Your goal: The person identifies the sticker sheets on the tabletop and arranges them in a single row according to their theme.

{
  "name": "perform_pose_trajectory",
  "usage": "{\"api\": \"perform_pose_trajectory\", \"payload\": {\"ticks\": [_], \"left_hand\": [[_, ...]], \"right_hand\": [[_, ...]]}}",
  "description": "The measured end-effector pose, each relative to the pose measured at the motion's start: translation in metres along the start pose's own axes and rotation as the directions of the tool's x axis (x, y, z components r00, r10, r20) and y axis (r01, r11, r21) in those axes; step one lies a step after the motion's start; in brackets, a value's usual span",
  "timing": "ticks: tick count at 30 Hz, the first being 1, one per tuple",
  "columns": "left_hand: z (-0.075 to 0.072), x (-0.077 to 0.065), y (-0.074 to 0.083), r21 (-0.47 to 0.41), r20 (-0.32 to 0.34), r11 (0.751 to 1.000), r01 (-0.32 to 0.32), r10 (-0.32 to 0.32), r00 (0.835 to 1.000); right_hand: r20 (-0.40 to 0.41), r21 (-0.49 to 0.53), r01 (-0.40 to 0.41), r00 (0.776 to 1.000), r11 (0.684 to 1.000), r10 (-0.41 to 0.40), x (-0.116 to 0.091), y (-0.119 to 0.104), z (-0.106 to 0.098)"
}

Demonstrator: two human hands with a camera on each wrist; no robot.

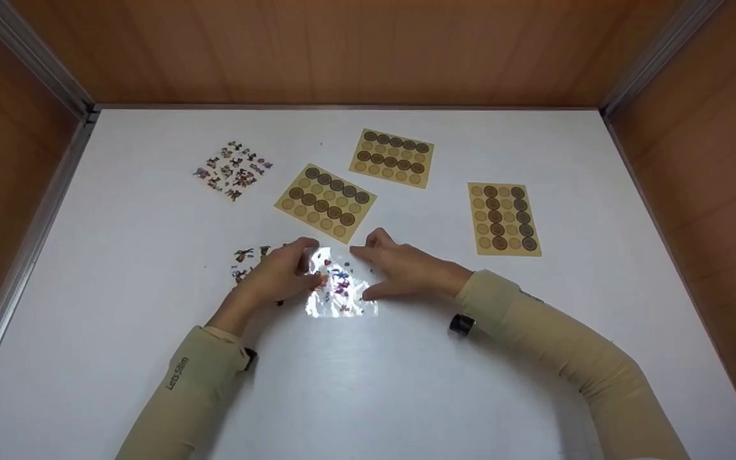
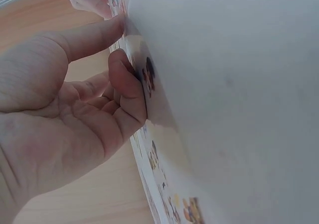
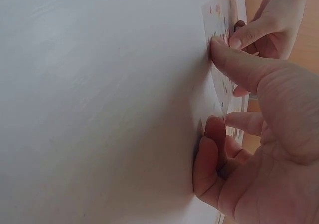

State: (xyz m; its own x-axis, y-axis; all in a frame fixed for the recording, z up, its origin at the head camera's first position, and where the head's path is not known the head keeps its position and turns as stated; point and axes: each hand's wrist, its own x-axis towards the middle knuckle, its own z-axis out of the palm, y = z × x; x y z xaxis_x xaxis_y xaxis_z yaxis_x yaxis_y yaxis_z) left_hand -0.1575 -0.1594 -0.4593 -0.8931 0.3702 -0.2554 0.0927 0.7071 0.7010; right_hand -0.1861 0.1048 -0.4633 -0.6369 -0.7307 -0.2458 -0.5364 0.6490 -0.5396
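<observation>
A clear sheet of small colourful stickers (image 1: 341, 305) lies on the white table between the two hands, shiny with reflected light. At its left edge, my left hand (image 1: 278, 273) touches it with the thumb, the other fingers bent down against the tabletop. My right hand (image 1: 406, 267) is on the opposite edge, thumb and index finger spread apart and the thumb tip on the sheet. In the right wrist view the right thumb (image 3: 239, 62) reaches onto the sheet while the other fingers bend against the table. Another sticker sheet (image 1: 240, 255) is partly hidden beneath my left hand.
Three gold sheets of round stickers lie beyond the hands: one near the middle (image 1: 326, 203), one farther back (image 1: 391, 158), one to the right (image 1: 504, 219). A clear sheet with small figures (image 1: 234, 170) is at the back left. Wooden walls (image 1: 368, 51) enclose the table.
</observation>
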Motion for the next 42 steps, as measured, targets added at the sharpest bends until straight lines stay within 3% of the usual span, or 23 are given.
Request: {"api": "perform_pose_trajectory", "payload": {"ticks": [5, 9, 11, 15, 18, 24, 28, 35, 42], "left_hand": [[-0.002, -0.001, 0.003, -0.018, 0.037, 0.997, -0.078, 0.079, 0.996], [-0.006, 0.002, 0.010, -0.035, 0.039, 0.989, -0.147, 0.148, 0.988], [-0.012, 0.004, 0.013, -0.028, 0.018, 0.987, -0.158, 0.158, 0.987], [-0.034, 0.004, 0.010, -0.010, -0.054, 0.996, -0.083, 0.083, 0.995], [-0.057, 0.006, 0.002, 0.014, -0.131, 1.000, -0.010, 0.012, 0.991], [-0.104, 0.014, -0.023, 0.092, -0.277, 0.985, 0.147, -0.116, 0.954], [-0.127, 0.017, -0.041, 0.131, -0.297, 0.959, 0.252, -0.205, 0.933], [-0.147, 0.020, -0.070, 0.087, -0.243, 0.931, 0.354, -0.325, 0.914], [-0.144, 0.029, -0.092, -0.068, -0.244, 0.939, 0.338, -0.344, 0.907]], "right_hand": [[0.034, 0.028, -0.051, 0.998, 0.998, 0.050, 0.002, -0.009, -0.007], [0.006, 0.014, -0.113, 0.994, 0.993, 0.113, 0.005, -0.021, -0.020], [-0.019, -0.001, -0.101, 0.995, 0.995, 0.100, 0.010, -0.025, -0.028], [-0.061, 0.004, -0.009, 0.998, 1.000, 0.009, 0.027, -0.034, -0.044], [-0.097, 0.033, 0.067, 0.993, 0.997, -0.063, 0.046, -0.039, -0.051], [-0.179, 0.073, 0.138, 0.976, 0.988, -0.123, 0.088, -0.046, -0.052], [-0.247, 0.092, 0.133, 0.963, 0.987, -0.107, 0.113, -0.055, -0.052], [-0.270, 0.076, 0.053, 0.962, 0.996, -0.031, 0.155, -0.072, -0.049], [-0.295, -0.158, 0.007, 0.954, 0.987, -0.055, 0.194, -0.077, -0.034]]}}
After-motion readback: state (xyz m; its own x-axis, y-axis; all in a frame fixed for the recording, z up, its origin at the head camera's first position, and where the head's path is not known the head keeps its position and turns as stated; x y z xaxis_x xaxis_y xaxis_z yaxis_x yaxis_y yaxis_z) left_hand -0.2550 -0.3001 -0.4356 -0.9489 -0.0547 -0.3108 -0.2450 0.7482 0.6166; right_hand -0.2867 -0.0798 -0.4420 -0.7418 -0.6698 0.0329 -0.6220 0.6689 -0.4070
